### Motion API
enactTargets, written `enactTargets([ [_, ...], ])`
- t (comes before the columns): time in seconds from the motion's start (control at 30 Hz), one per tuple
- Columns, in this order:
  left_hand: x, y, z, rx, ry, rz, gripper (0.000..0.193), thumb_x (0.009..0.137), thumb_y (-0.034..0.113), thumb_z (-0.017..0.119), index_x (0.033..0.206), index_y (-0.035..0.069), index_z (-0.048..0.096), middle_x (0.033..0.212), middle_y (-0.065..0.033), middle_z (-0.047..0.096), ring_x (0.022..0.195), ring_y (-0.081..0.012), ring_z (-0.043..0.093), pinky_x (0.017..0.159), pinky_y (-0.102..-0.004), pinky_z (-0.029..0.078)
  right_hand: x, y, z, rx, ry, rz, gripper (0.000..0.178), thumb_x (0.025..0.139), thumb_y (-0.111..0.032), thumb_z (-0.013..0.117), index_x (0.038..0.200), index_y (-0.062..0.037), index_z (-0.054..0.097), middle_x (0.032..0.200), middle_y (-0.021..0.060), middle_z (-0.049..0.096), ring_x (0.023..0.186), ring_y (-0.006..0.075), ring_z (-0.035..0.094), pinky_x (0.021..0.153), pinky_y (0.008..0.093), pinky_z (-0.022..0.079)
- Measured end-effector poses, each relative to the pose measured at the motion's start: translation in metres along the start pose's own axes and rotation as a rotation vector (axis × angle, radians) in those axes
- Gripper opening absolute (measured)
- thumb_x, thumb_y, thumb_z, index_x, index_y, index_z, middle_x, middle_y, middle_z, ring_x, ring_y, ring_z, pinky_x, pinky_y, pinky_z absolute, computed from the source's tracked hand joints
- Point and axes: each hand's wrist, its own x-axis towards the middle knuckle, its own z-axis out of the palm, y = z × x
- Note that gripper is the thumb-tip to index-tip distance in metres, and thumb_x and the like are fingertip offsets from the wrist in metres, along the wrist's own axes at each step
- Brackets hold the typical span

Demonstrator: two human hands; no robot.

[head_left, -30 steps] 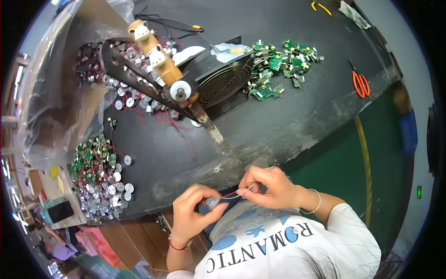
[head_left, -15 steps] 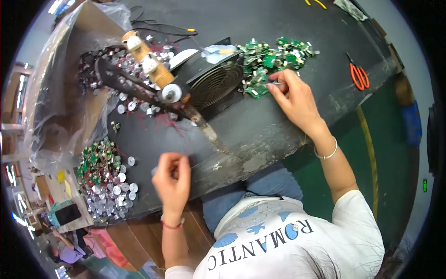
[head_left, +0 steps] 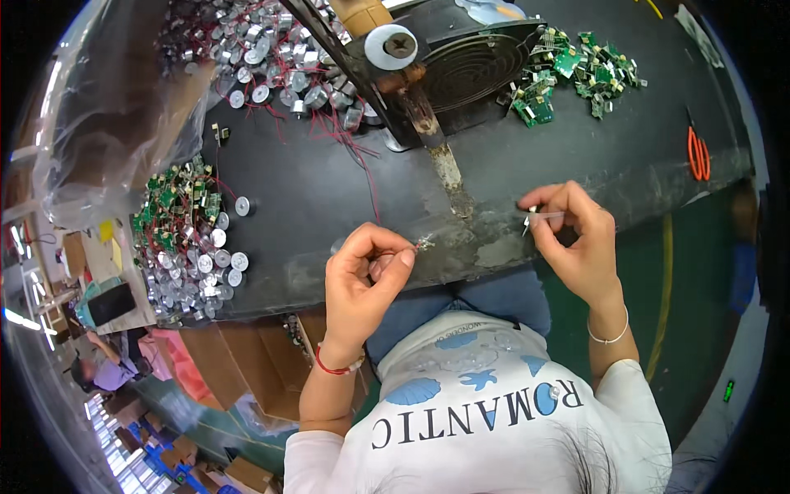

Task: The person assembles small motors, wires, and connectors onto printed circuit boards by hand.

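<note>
A small wired part [head_left: 425,243] is pinched in the left hand [head_left: 362,284]; a thin metal piece [head_left: 533,218] is pinched in the right hand [head_left: 576,239] above the dark counter [head_left: 329,189].

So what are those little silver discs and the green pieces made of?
The discs look like bare metal: silvery and shiny, catching the light. The green pieces look like small circuit boards: flat green laminate, probably fibreglass, with tiny parts on top. The picture is too small to be sure.

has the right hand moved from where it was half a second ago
Yes. The right hand has come back from the pile of green circuit boards beside the fan to the table's near edge, pinching a small part.
</note>
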Motion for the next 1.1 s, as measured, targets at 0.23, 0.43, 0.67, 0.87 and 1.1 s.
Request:
enactTargets([
  [0.23, 0.001, 0.004, 0.012, -0.028, -0.004, -0.06, 0.004, 0.085, -0.001, 0.065, 0.087, 0.0, 0.062, 0.068, 0.0085, 0.049, 0.06, 0.0013, 0.035, 0.054, -0.0154, 0.026, -0.008, -0.002, 0.011, 0.083, -0.079, -0.041, 0.02, 0.076, 0.007, 0.064, 0.069, -0.0023, 0.047, 0.083, 0.01, 0.065, 0.056, 0.0094, 0.049, 0.053, 0.0228, 0.041],
  [0.43, 0.001, -0.002, 0.01, 0.032, -0.035, 0.044, 0.006, 0.083, -0.002, 0.066, 0.088, 0.0, 0.063, 0.082, 0.0029, 0.053, 0.065, -0.0005, 0.039, 0.057, -0.0162, 0.03, -0.011, -0.003, 0.012, 0.114, -0.146, -0.079, 0.024, 0.074, 0.007, 0.066, 0.067, -0.0037, 0.046, 0.085, 0.0102, 0.065, 0.059, 0.0104, 0.052, 0.054, 0.0226, 0.043],
  [0.67, 0.01, 0.002, 0.023, -0.049, -0.144, 0.104, 0.007, 0.083, -0.004, 0.064, 0.088, -0.001, 0.061, 0.097, -0.0029, 0.051, 0.072, -0.0036, 0.042, 0.063, -0.0186, 0.035, -0.01, -0.015, 0.028, 0.26, -0.136, -0.279, 0.019, 0.069, 0.005, 0.066, 0.068, -0.0024, 0.049, 0.094, 0.0156, 0.065, 0.062, 0.0103, 0.053, 0.056, 0.022, 0.046],
  [0.87, 0.013, 0.008, 0.026, -0.291, -0.197, -0.045, 0.007, 0.087, -0.006, 0.058, 0.091, -0.002, 0.055, 0.101, -0.0066, 0.055, 0.075, -0.0024, 0.048, 0.064, -0.0165, 0.038, -0.003, -0.012, 0.03, 0.221, -0.097, -0.399, 0.014, 0.071, 0.006, 0.062, 0.068, -0.0012, 0.05, 0.091, 0.0167, 0.066, 0.072, 0.0188, 0.063, 0.06, 0.0283, 0.052],
  [1.1, 0.017, 0.013, 0.027, -0.336, -0.181, -0.059, 0.007, 0.087, -0.007, 0.057, 0.092, -0.003, 0.055, 0.101, -0.0068, 0.055, 0.078, -0.0026, 0.052, 0.065, -0.0165, 0.039, 0.006, -0.014, 0.032, 0.162, -0.068, -0.472, 0.012, 0.07, 0.006, 0.063, 0.07, -0.001, 0.053, 0.088, 0.0152, 0.066, 0.074, 0.0215, 0.064, 0.062, 0.0287, 0.052],
])
